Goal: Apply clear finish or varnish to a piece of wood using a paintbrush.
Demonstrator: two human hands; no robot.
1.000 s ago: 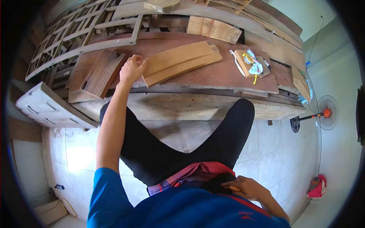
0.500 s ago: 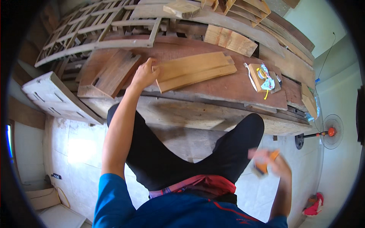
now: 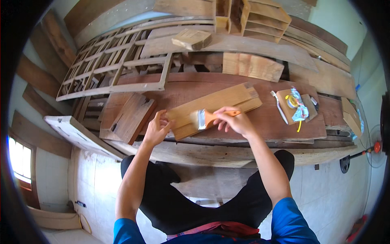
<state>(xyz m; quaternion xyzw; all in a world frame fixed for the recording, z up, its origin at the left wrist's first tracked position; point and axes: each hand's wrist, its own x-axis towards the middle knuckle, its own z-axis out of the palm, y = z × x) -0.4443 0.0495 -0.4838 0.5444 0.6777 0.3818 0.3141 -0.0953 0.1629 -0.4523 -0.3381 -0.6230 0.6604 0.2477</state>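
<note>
My left hand [image 3: 159,129] is at the left end of a light-brown wooden board [image 3: 219,99], fingers curled against it. My right hand [image 3: 231,123] grips a paintbrush [image 3: 206,118] with an orange handle, its pale bristles over the board's left half. The board lies at a slant on a wide reddish-brown plank [image 3: 276,134]. To its left is a darker wooden piece [image 3: 126,120]. To its right are a wood block [image 3: 286,106] with a yellow tape roll [image 3: 291,101] and pale blue crumpled material, and a white toothbrush-like item [image 3: 280,109] beside them.
Wooden lattice frames [image 3: 109,87], loose planks [image 3: 252,63] and a compartmented wooden shelf [image 3: 264,20] fill the bench behind. A whitish panel [image 3: 81,136] leans at the left. A standing fan [image 3: 375,147] is at the right, a window [image 3: 20,160] at the far left.
My right hand has risen from my waist to the board, now holding the paintbrush. My left hand stays at the board's left end. The view has shifted, showing more of the back.
</note>
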